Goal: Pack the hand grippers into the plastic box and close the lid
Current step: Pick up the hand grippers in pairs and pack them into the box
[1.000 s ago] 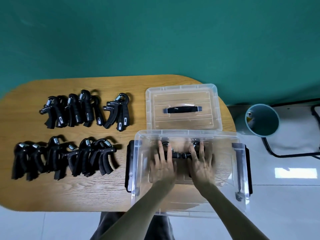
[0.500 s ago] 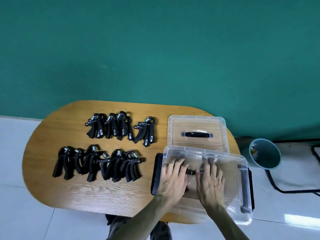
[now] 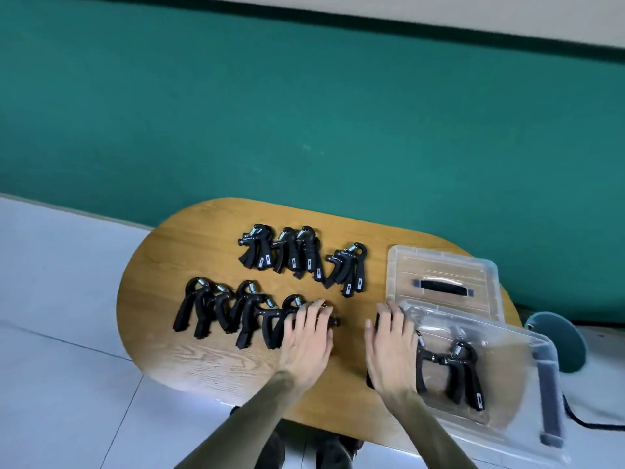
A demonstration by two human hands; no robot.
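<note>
Left hand (image 3: 306,336) lies spread on a gripper (image 3: 297,316); right hand (image 3: 392,350), fingers loose, at the box (image 3: 527,336) edge.

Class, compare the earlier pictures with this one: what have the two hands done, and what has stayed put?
Both hands left the box. The left hand moved onto the near row of grippers; the right hand sits at the box's left wall. Two grippers remain inside, and the lid and far row are unmoved.

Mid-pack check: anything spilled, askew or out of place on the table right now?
Nothing spilled or damaged. One oddity: the plastic box hangs past the table's near right edge, so a push could tip it. Its lid lies flat behind. Loose grippers sit in two rows.
</note>
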